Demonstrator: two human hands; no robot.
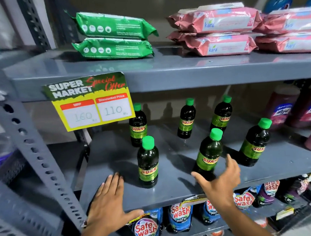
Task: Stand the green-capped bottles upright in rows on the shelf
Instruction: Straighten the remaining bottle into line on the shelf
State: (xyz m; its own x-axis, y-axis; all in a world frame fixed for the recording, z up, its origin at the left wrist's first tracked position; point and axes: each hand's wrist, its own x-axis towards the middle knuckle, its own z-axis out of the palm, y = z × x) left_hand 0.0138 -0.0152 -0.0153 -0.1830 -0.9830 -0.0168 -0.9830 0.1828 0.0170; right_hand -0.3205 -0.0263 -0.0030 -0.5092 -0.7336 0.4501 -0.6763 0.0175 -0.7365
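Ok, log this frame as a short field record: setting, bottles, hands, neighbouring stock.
setting: grey metal shelf in a shop, price tag hung on the shelf edge above
bottles: six green-capped bottles, all upright, three at the back, three in front, e.g. front left bottle
left hand: open, flat on the shelf front edge, holding nothing
right hand: open, around the front middle bottle, not closed on it
above: green packs, pink packs
below: detergent pouches

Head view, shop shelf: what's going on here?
A person is arranging green-capped bottles on the middle shelf. Six stand upright, three behind and three in front. The right hand is open around the front middle bottle, seemingly not gripping it. The left hand lies flat on the shelf edge, beside the front left bottle without touching it.
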